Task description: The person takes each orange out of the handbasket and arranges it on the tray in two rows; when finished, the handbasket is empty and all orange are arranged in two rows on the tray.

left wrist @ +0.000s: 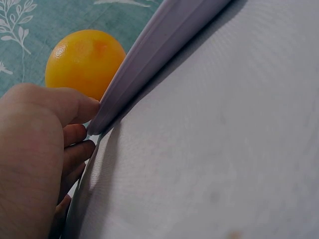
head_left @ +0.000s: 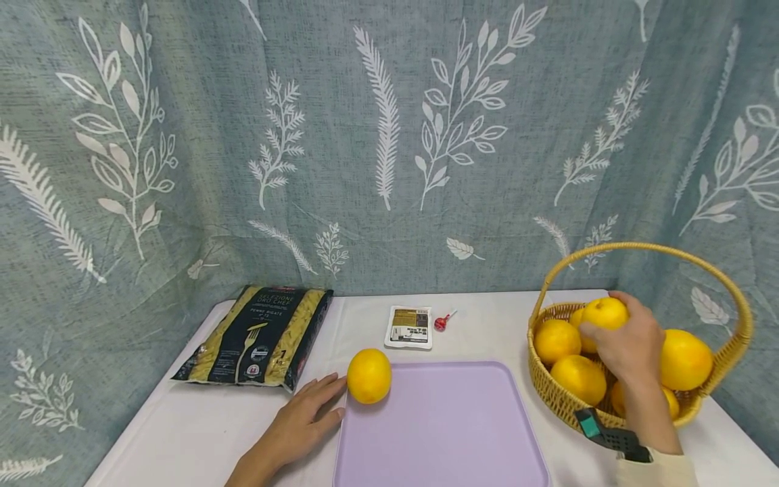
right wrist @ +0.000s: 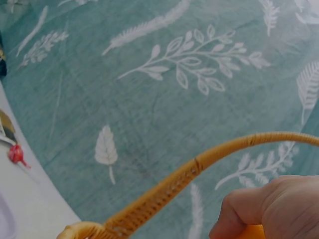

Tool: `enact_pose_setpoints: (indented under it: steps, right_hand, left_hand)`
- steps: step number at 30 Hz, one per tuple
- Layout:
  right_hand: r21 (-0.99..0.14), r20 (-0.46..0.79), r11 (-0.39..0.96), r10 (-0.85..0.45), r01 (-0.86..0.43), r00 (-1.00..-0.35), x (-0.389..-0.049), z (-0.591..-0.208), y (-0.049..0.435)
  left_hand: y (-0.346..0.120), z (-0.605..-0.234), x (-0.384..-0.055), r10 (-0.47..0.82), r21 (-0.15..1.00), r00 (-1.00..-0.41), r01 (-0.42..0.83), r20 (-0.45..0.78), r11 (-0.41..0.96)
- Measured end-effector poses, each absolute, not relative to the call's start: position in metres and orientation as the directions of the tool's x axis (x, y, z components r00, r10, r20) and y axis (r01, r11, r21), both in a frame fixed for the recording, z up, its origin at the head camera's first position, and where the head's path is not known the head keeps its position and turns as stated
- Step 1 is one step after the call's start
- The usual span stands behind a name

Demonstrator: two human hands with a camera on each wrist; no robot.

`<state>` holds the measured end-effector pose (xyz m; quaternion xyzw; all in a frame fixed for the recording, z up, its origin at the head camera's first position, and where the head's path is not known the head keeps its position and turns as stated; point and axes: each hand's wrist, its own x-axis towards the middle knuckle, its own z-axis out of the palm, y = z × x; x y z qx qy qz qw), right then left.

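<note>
Left hand (head_left: 305, 421) outstretched, right hand (head_left: 631, 341) gripping

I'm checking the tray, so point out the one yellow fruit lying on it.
It's the fruit at the far left corner of the lavender tray, beside the left hand; the rest are in or just above the wicker basket.

head: bright, even light; right hand (head_left: 631, 341) slightly blurred, lower right | left wrist: dimmer; small glare on orange (left wrist: 85, 63), upper left; soft shadow along tray (left wrist: 164, 40); bench (left wrist: 214, 124) grey | right wrist: hazy, low contrast; curtain (right wrist: 144, 109) soft, muted
</note>
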<state>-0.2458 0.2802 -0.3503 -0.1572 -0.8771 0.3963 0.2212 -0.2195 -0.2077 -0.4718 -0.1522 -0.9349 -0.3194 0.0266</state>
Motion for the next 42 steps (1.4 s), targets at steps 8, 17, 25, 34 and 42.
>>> enact_pose_setpoints:
  steps: [8,17,25,34,42]
  right_hand:
    - [-0.756,0.353,0.654,0.445,0.029,-0.823,-0.239,-0.341,0.274]
    - [-0.772,0.418,0.635,0.46,-0.038,-0.784,-0.232,-0.331,0.266]
    - [-0.764,0.481,0.638,0.457,-0.101,-0.748,-0.231,-0.327,0.259]
    - [-0.802,0.445,0.583,0.438,-0.13,-0.781,-0.228,-0.324,0.248]
    - [-0.773,0.472,0.614,0.391,-0.158,-0.79,-0.229,-0.326,0.239]
  left_hand:
    - [-0.207,-0.472,-0.219,0.265,0.595,-0.952,0.301,0.15,0.745]
    - [-0.207,-0.472,-0.22,0.264,0.582,-0.953,0.3,0.149,0.756]
    - [-0.208,-0.472,-0.221,0.271,0.579,-0.951,0.306,0.149,0.756]
    - [-0.208,-0.471,-0.22,0.267,0.588,-0.955,0.29,0.128,0.755]
    - [-0.208,-0.473,-0.219,0.263,0.589,-0.955,0.293,0.138,0.753]
